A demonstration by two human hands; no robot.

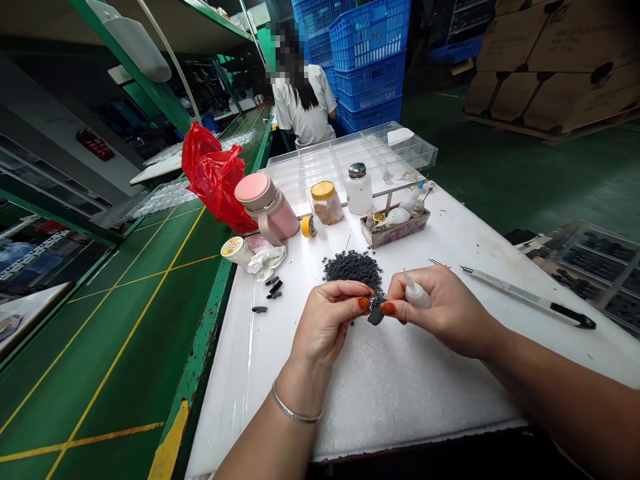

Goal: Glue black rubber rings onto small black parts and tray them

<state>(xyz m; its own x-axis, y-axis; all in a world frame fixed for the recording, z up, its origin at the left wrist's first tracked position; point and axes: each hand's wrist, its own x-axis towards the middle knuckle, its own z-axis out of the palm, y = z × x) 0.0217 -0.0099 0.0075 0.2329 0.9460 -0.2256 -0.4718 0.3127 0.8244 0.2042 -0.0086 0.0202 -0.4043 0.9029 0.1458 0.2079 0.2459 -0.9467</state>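
Observation:
Between both hands is a small dark plastic part (376, 313), held over the white table (400, 393). My left hand (327, 317) pinches it from the left with thumb and forefinger. On the other side my right hand (440, 307) has thumb and fingers closed at the part's edge, with a small white squeeze bottle (418, 295) tucked in the same hand. Just behind the fingers lies a pile of tiny black rings (353, 268). Several dark parts (274, 287) rest on the table to the left.
Behind the pile stand a pink flask (267, 207), a jar (326, 203), a white bottle (359, 190) and a small tool box (395, 230). A pen-like tool (525, 293) lies right. A green conveyor (115, 320) runs left. A person (305, 107) sits beyond a clear tray (345, 157).

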